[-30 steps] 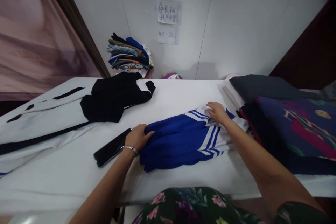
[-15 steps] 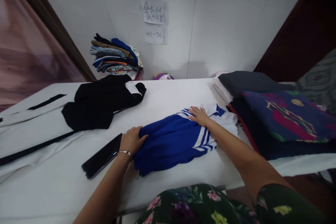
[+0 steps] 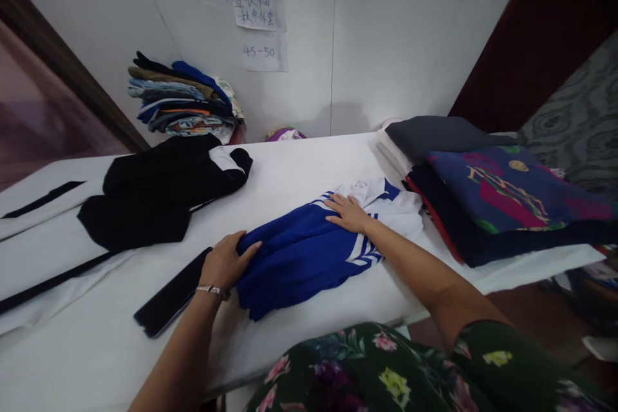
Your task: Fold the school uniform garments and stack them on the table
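A blue and white long-sleeved jacket (image 3: 299, 251) with striped bands lies folded lengthwise on the white table, its collar pointing to the right. My left hand (image 3: 226, 261), wearing a bracelet, rests at the jacket's hem with the thumb apart from the other fingers. On the upper part near the stripes, my right hand (image 3: 348, 212) lies flat with its fingers spread. A black phone (image 3: 171, 296) sits just left of my left wrist, partly hidden behind it. Farther left, a black and white long-sleeved garment (image 3: 149, 190) is laid out with its sleeves stretched toward the left.
Folded clothes (image 3: 521, 190) are piled at the right of the white table (image 3: 299, 164). Behind the far edge stands a tall stack of folded clothes (image 3: 183, 100). Paper notes (image 3: 261, 26) hang on the wall, and a purple item (image 3: 284, 134) shows below them.
The view has shifted, moving everything a little to the left. My right hand has slid slightly down the jacket from the stripes; my left hand stays at the hem.
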`<state>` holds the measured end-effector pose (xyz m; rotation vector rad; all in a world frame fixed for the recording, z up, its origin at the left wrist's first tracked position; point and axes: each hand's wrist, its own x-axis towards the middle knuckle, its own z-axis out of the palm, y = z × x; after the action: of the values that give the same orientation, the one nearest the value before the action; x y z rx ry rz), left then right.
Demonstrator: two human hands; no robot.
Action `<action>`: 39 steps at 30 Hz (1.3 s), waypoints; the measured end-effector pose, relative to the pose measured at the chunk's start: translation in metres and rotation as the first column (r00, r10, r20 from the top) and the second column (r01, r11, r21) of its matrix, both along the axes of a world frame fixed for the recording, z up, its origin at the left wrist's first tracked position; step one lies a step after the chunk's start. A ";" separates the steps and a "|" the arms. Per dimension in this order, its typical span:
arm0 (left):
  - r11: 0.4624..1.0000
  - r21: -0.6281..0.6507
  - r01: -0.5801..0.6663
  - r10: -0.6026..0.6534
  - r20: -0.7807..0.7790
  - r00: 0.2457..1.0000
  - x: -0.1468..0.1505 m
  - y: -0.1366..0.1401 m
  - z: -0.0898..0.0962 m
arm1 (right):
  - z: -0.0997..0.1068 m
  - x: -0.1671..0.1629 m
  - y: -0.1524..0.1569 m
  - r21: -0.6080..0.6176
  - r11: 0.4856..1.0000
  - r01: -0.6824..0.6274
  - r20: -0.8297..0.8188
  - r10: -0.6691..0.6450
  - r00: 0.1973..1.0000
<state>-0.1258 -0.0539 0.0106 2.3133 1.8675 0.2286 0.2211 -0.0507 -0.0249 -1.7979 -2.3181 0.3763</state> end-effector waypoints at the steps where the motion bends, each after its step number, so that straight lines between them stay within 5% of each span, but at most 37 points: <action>1: 1.000 0.008 -0.027 0.027 0.004 1.000 -0.002 -0.003 0.001 | 0.000 0.000 0.000 0.002 1.000 0.000 0.000 0.000 1.000; 9: 0.996 -0.026 -0.089 0.088 -0.045 0.995 -0.013 -0.016 0.009 | -0.004 0.000 -0.004 0.040 0.999 0.021 -0.010 -0.021 1.000; 14: 0.970 -0.155 -0.189 0.227 0.285 0.931 -0.014 -0.012 0.016 | -0.016 0.005 -0.003 0.090 0.996 0.017 -0.024 -0.015 1.000; 16: 0.959 -0.217 -0.183 0.273 0.526 0.806 -0.016 -0.013 0.016 | -0.020 0.007 -0.003 0.110 0.994 0.013 -0.029 -0.010 1.000; 19: 0.921 -0.347 -0.178 0.390 0.810 0.437 -0.019 -0.019 0.013 | -0.025 0.010 -0.003 0.139 0.990 0.013 -0.043 -0.007 0.999; 21: 0.892 -0.426 -0.154 0.450 0.873 0.187 -0.020 -0.026 0.009 | -0.028 0.011 -0.002 0.159 0.987 0.015 -0.054 -0.007 0.999; 23: 0.882 -0.449 -0.140 0.459 0.887 0.046 -0.019 -0.036 0.003 | -0.030 0.012 -0.002 0.179 0.984 0.010 -0.069 0.002 0.998; 26: 0.877 -0.440 -0.196 0.456 0.889 0.044 -0.016 -0.052 -0.008 | -0.033 0.015 -0.001 0.202 0.979 0.005 -0.109 0.017 0.994; 33: 0.918 -0.290 -0.270 0.366 0.882 0.298 -0.011 -0.066 -0.024 | -0.001 0.003 -0.018 0.330 0.944 0.020 -0.331 0.095 0.939; 36: 0.905 -0.296 -0.307 0.380 0.886 0.267 -0.007 -0.059 -0.025 | 0.027 -0.029 -0.042 0.339 0.936 -0.093 -0.439 0.245 0.865; 39: 0.877 -0.320 -0.358 0.387 0.912 0.135 0.001 -0.055 -0.022 | 0.042 -0.066 -0.062 0.264 0.921 -0.286 -0.450 0.380 0.808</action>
<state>-0.1246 -0.1086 -0.0111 0.9489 1.5304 1.3495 0.1550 -0.1128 0.0166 -1.0380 -2.1909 0.5737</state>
